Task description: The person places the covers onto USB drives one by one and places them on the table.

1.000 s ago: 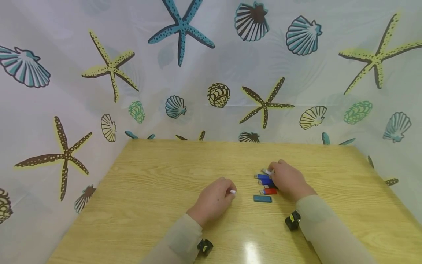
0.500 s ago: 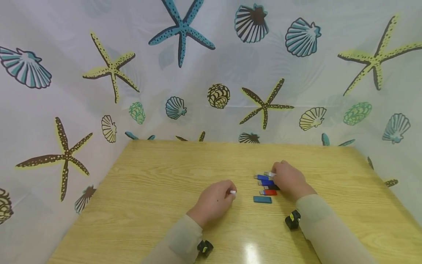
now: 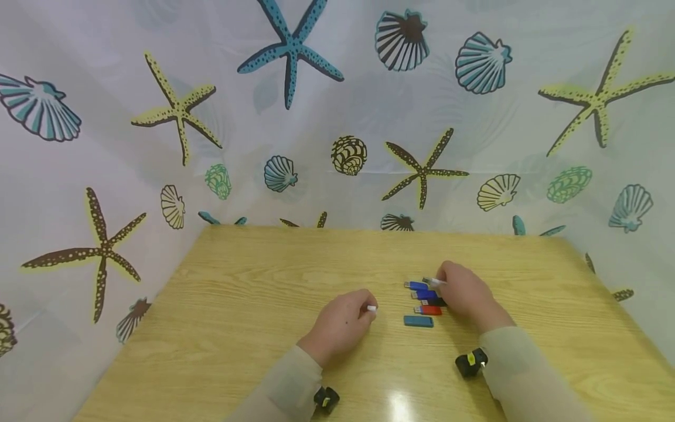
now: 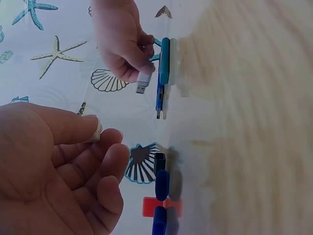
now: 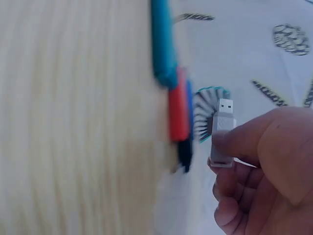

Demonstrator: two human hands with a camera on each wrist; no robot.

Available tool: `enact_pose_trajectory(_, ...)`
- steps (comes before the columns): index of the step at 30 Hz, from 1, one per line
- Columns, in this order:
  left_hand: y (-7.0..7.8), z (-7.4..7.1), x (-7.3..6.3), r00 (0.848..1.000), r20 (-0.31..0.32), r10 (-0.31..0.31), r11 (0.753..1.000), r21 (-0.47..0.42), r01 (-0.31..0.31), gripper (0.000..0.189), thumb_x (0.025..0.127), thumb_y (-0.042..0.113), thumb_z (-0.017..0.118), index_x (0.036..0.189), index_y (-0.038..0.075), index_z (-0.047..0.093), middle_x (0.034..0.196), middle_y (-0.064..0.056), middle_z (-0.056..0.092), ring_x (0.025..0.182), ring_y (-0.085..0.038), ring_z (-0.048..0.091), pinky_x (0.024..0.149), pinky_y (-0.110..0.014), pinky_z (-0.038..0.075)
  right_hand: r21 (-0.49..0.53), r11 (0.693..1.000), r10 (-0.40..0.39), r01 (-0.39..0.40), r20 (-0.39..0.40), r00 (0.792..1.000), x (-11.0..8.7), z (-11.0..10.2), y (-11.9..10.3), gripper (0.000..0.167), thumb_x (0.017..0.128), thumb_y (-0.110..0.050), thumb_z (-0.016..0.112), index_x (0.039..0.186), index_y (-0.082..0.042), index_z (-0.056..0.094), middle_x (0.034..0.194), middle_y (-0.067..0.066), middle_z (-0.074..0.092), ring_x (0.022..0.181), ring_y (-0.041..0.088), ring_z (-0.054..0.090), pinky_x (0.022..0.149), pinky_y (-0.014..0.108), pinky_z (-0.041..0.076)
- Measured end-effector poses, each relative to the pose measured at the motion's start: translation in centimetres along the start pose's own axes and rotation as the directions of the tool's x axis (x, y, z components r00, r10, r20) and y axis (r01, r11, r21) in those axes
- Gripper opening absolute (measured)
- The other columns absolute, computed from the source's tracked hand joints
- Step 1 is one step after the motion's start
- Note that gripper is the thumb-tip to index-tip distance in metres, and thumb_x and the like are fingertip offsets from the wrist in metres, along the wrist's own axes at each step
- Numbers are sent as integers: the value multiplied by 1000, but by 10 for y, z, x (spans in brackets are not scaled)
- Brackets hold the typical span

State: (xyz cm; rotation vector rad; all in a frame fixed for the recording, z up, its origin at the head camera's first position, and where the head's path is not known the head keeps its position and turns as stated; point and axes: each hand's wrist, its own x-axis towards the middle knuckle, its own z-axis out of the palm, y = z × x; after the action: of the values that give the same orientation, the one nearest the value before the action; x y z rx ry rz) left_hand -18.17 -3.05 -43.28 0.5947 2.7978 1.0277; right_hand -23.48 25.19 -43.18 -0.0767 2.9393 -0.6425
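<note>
My left hand (image 3: 343, 322) pinches a small white cap (image 4: 94, 134) between thumb and forefinger over the table's middle. To its right, my right hand (image 3: 466, 290) holds a white USB stick (image 5: 222, 137) between thumb and fingers, its bare metal plug pointing away from the palm. Left of and below that hand lie two blue USB sticks (image 3: 418, 285), a black one (image 3: 435, 302) and a red one (image 3: 429, 310), plugs bared. Nearest me is a teal USB stick (image 3: 419, 321) with no plug showing.
In the left wrist view, several small caps, including a red cap (image 4: 153, 207) and a blue cap (image 4: 162, 185), stand in a row beside the left hand; the head view hides them. The wooden table (image 3: 237, 264) backs onto a shell-and-starfish patterned curtain (image 3: 316, 117).
My right hand has drawn slightly right and toward me with the white USB stick, away from the row of sticks. The left hand stays nearly still with the white cap.
</note>
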Motion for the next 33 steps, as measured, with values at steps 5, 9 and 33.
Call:
enact_pose_trajectory(5,0,-1,0,1000,-3,8,1000,-13,-8,6,104,28,60,105,25,65,98,15,64,84,-7,57,81,-35,51,72,996,-56,58,-28,998,-14,-2,-12,11,103,-19,61,105,-9,55,87,5,59,77,23,54,69,38,45)
enact_pose_trajectory(9,0,-1,-1,1000,1,-2,999,-32,2,7,104,29,59,105,25,64,93,16,62,80,-9,56,77,-34,49,108,986,-120,125,-47,992,-22,-1,-20,10,102,-17,62,107,-10,56,91,5,61,75,21,54,67,37,46)
enact_pose_trajectory(33,0,-2,-1,999,-37,-20,984,-177,13,19,104,30,59,114,18,69,93,14,63,81,-9,57,73,-31,50,213,908,-358,362,-57,932,-43,10,-43,11,101,-24,65,110,-18,66,89,-8,63,75,13,55,67,32,48)
